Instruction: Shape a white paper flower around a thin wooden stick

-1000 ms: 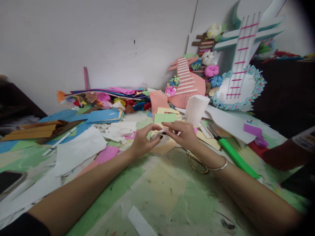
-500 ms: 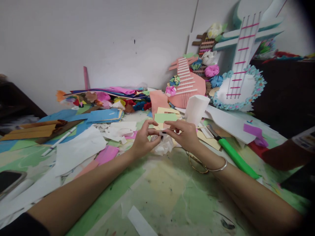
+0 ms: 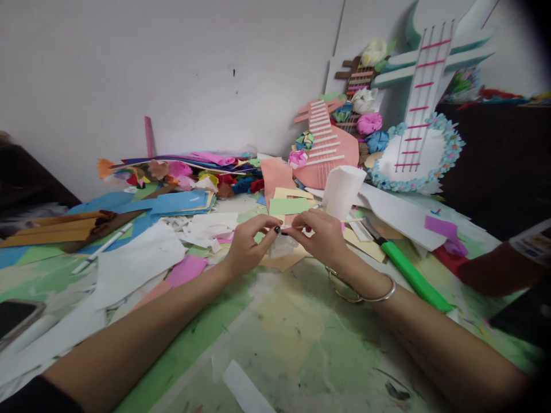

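My left hand (image 3: pixel 253 240) is closed, thumb and forefinger pinched together at a small white crinkled paper piece (image 3: pixel 284 245). Close beside it, my right hand (image 3: pixel 321 234) pinches the same paper from the other side, its fingertips nearly meeting the left ones. The paper hangs below the fingers and looks blurred; its upper part is hidden by them. A thin pale stick (image 3: pixel 353 220) shows just past the right knuckles; whether the hand holds it, I cannot tell. Behind the hands lie a light green paper strip (image 3: pixel 289 206) and an upright white paper roll (image 3: pixel 343 192).
A green-handled knife (image 3: pixel 415 278) lies right of my right wrist. White paper sheets (image 3: pixel 133 261) and a phone (image 3: pixel 17 318) are on the left. Paper-decorated instrument models (image 3: pixel 329 149) lean at the back wall. A white strip (image 3: pixel 247 387) lies in front on the green-painted table (image 3: pixel 275 338).
My left fingers have closed from a looser, raised pose into a pinch. The white paper, earlier a fuller bunch under the hands, now shows smaller and blurred.
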Tool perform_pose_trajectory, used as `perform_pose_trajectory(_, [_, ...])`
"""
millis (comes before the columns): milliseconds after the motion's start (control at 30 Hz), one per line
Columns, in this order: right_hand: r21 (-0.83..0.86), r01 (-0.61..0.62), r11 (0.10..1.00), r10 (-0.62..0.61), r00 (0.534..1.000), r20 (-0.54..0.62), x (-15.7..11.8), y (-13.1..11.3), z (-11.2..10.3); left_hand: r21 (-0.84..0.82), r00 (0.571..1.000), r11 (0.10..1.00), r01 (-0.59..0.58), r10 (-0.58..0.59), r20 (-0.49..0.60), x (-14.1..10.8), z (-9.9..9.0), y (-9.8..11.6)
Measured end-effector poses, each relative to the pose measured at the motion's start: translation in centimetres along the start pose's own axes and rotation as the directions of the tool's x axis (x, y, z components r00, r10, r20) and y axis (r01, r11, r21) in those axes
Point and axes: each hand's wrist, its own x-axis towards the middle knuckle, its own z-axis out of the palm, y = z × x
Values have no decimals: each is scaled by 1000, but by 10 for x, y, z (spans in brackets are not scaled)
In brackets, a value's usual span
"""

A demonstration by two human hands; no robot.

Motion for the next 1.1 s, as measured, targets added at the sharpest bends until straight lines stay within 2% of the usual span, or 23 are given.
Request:
perform_pose_trajectory(133, [-12, 17, 1000, -17, 1000, 0, 0, 0, 0, 26, 997, 997, -70, 70, -11, 1, -1, 1])
perform_pose_trajectory(433, [-12, 57, 998, -57, 998, -7, -1, 2, 2, -30, 985, 989, -143, 145, 92, 2, -8, 10])
perform_pose_trajectory(567, [-19, 63, 998, -64, 998, -9, -2, 2, 3, -4, 983, 988, -153, 153, 103, 2, -10, 10])
perform_pose_trajectory(800, [-39, 87, 995, -88, 996, -22, -1, 0, 2, 95, 983, 980, -178, 172, 62, 4, -8, 3])
perform_pose_trajectory(1100, [-98, 182, 978, -183, 983, 0, -2, 1, 3, 78, 986, 987, -143, 135, 99, 9, -8, -6])
